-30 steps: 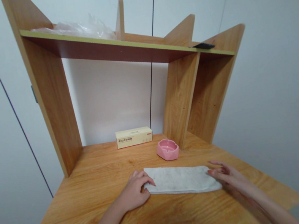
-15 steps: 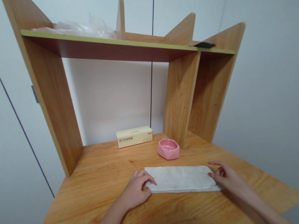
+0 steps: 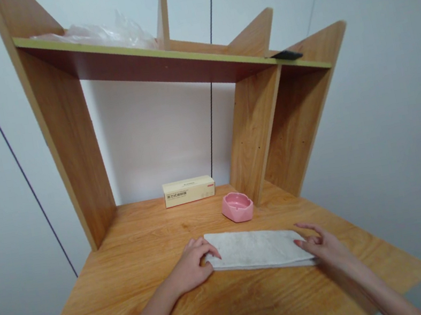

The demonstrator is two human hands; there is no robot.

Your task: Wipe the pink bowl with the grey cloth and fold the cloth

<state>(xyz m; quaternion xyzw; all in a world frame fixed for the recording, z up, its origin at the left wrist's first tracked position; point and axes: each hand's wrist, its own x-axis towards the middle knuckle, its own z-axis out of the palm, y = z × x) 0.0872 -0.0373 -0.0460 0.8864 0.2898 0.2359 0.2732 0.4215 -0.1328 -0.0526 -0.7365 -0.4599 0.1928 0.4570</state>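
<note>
A folded light-grey cloth [image 3: 257, 248] lies in a long flat strip on the wooden desk, its layers showing along the near edge. At its left end is my left hand [image 3: 194, 263], fingers bent over the top and thumb at the near corner, gripping the end. My right hand [image 3: 326, 247] is at the opposite end. One of its fingertips touches the cloth's top, another finger stretches out past the far corner, and the rest are curled and partly hidden. Just behind the cloth stands a pink faceted bowl [image 3: 238, 207] with a notched rim.
A cream box [image 3: 189, 191] with printed characters stands at the back of the desk [image 3: 144, 223]. Above runs a wooden shelf [image 3: 176, 57] on upright panels, carrying a crumpled clear plastic bag [image 3: 107, 34] and a flat black object [image 3: 287, 55]. The desk's right edge lies beyond my right hand.
The view has shifted slightly. My right hand has moved a little to the right at the cloth's end, and the cloth's right end looks flatter. My left hand stays in place.
</note>
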